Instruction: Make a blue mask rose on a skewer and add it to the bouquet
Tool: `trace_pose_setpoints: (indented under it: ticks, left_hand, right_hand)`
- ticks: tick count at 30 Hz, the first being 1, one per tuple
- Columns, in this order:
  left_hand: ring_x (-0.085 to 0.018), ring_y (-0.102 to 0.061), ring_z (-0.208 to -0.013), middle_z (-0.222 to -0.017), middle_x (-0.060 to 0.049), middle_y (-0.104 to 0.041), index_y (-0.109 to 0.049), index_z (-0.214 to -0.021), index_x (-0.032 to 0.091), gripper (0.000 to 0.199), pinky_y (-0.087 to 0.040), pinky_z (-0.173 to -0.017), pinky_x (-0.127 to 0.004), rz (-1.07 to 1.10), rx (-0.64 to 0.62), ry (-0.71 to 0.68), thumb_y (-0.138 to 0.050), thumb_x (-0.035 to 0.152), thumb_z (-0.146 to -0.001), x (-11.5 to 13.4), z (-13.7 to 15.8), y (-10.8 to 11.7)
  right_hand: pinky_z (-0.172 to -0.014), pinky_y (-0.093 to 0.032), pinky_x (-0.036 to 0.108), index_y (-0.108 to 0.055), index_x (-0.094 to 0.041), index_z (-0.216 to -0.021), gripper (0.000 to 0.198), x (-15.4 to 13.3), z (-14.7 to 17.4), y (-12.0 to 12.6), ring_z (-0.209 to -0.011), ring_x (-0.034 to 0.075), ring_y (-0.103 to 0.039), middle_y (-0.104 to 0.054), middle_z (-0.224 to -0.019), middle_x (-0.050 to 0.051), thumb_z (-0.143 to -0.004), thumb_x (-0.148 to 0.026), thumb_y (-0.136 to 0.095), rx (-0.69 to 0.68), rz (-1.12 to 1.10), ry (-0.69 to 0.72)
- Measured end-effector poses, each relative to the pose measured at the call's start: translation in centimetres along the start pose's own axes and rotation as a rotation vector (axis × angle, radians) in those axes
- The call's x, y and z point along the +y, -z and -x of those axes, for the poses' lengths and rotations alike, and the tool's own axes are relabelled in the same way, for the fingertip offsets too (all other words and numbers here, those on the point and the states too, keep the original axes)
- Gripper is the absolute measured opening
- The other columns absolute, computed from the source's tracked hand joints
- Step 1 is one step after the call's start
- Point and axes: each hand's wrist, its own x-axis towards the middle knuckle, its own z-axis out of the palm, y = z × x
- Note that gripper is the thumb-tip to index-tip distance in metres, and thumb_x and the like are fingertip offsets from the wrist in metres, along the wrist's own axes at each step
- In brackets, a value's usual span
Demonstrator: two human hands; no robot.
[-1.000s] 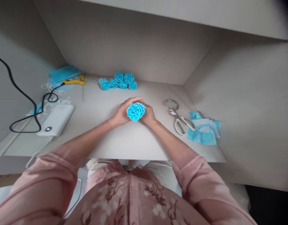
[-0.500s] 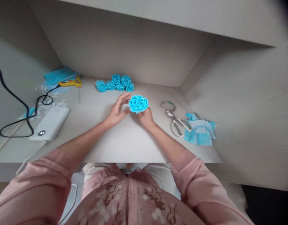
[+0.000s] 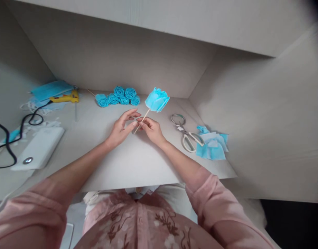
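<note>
Over the middle of the desk: a single blue flower, its head up and leaning to the right on a thin pale stem; whether the lower end touches the desk cannot be told.
Right hand: the right hand pinches the stem between thumb and fingers, well below the petals (a hold that probably spares them from being crushed).
Left hand: the left hand is loosely curved, thumb and fingers parted beside the stem; it grips nothing visible, though whether its thumb brushes the stem is unclear.
Flower cluster: similar blue flowers lie bunched by the back wall, apparently set there to leave the hands room.
Right side: scissors with pale handles turned toward the person, seemingly for easy pick-up, lie beside blue and white cut pieces.
Left side: a yellow glue gun rests near a pile of blue sheets, with a white power bank nearer the person.
</note>
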Motion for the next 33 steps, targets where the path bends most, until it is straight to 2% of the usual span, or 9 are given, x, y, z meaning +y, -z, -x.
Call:
trace_pose_setpoints:
  ticks: [4,7,11,14,18,22,25,28,33]
  left_hand:
    - [-0.027,-0.065,-0.126,-0.131,-0.015,-0.069,-0.053,-0.147,0.021,0.059,-0.052,-0.109,-0.047,0.047,-0.003,0.034,-0.069,0.047,-0.097,0.1,0.0,0.0]
    - [-0.027,-0.067,-0.122,-0.131,-0.014,-0.070,-0.049,-0.153,0.022,0.067,-0.057,-0.102,-0.043,0.122,-0.019,0.086,-0.071,0.048,-0.095,0.1,0.1,0.0]
    - [-0.028,-0.069,-0.117,-0.124,-0.014,-0.073,-0.057,-0.148,0.020,0.064,-0.058,-0.099,-0.043,0.166,-0.075,0.175,-0.071,0.052,-0.094,-0.3,0.1,0.1]
    - [-0.030,-0.065,-0.126,-0.134,-0.014,-0.068,-0.051,-0.154,0.027,0.075,-0.053,-0.106,-0.047,0.096,-0.031,0.067,-0.075,0.058,-0.090,-0.6,-0.4,0.4]
    - [-0.039,-0.050,-0.144,-0.157,-0.016,-0.049,-0.020,-0.166,0.039,0.119,-0.047,-0.112,-0.055,-0.031,0.048,-0.187,-0.080,0.080,-0.071,0.4,-1.2,0.9]
    - [-0.051,-0.039,-0.150,-0.165,-0.019,-0.035,-0.006,-0.167,0.039,0.144,-0.044,-0.111,-0.066,-0.148,0.023,-0.218,-0.073,0.097,-0.054,2.6,-1.5,0.9]
    - [-0.054,-0.040,-0.148,-0.165,-0.020,-0.033,-0.004,-0.167,0.039,0.148,-0.044,-0.110,-0.070,-0.157,-0.006,-0.182,-0.073,0.098,-0.051,3.4,-1.4,0.5]
    - [-0.052,-0.044,-0.147,-0.165,-0.019,-0.035,-0.007,-0.167,0.041,0.146,-0.047,-0.109,-0.069,-0.129,-0.022,-0.151,-0.076,0.096,-0.051,3.2,-1.4,0.3]
    - [-0.047,-0.051,-0.143,-0.154,-0.017,-0.051,-0.012,-0.168,0.038,0.135,-0.053,-0.106,-0.064,-0.053,-0.018,-0.137,-0.083,0.084,-0.063,2.7,-0.9,0.2]
  right_hand:
    - [-0.079,-0.064,0.032,-0.072,-0.023,-0.110,0.035,0.0,0.2,-0.5,-0.093,0.020,-0.077,-0.080,-0.100,0.005,-0.093,-0.052,-0.065,-0.080,-0.042,-0.006]
    - [-0.078,-0.063,0.032,-0.073,-0.023,-0.107,0.036,0.1,0.4,-0.8,-0.087,0.019,-0.076,-0.079,-0.096,0.004,-0.092,-0.055,-0.066,-0.120,-0.023,0.002]
    - [-0.077,-0.062,0.031,-0.075,-0.023,-0.106,0.034,0.0,0.7,-0.9,-0.083,0.019,-0.075,-0.079,-0.096,0.003,-0.095,-0.054,-0.064,-0.122,0.092,0.029]
    - [-0.082,-0.060,0.032,-0.076,-0.024,-0.108,0.031,-0.2,0.7,-0.5,-0.087,0.020,-0.075,-0.080,-0.099,0.004,-0.099,-0.048,-0.059,-0.038,0.227,0.104]
    - [-0.084,-0.056,0.034,-0.076,-0.021,-0.092,0.030,-0.1,0.4,0.5,-0.084,0.022,-0.073,-0.078,-0.088,0.007,-0.100,-0.041,-0.055,0.093,0.456,0.230]
    - [-0.073,-0.052,0.031,-0.072,-0.022,-0.084,0.031,0.5,0.2,0.9,-0.075,0.021,-0.067,-0.073,-0.079,0.006,-0.100,-0.036,-0.050,0.051,0.585,0.316]
    - [-0.070,-0.050,0.030,-0.069,-0.022,-0.081,0.033,0.8,0.3,0.8,-0.073,0.020,-0.064,-0.071,-0.076,0.005,-0.101,-0.036,-0.047,-0.009,0.608,0.364]
    - [-0.074,-0.053,0.032,-0.070,-0.022,-0.085,0.034,0.7,0.3,0.7,-0.079,0.022,-0.067,-0.074,-0.083,0.006,-0.103,-0.040,-0.047,-0.074,0.583,0.387]
    - [-0.081,-0.055,0.034,-0.072,-0.023,-0.092,0.037,0.7,0.3,0.8,-0.087,0.024,-0.071,-0.077,-0.091,0.008,-0.105,-0.045,-0.045,-0.109,0.561,0.404]
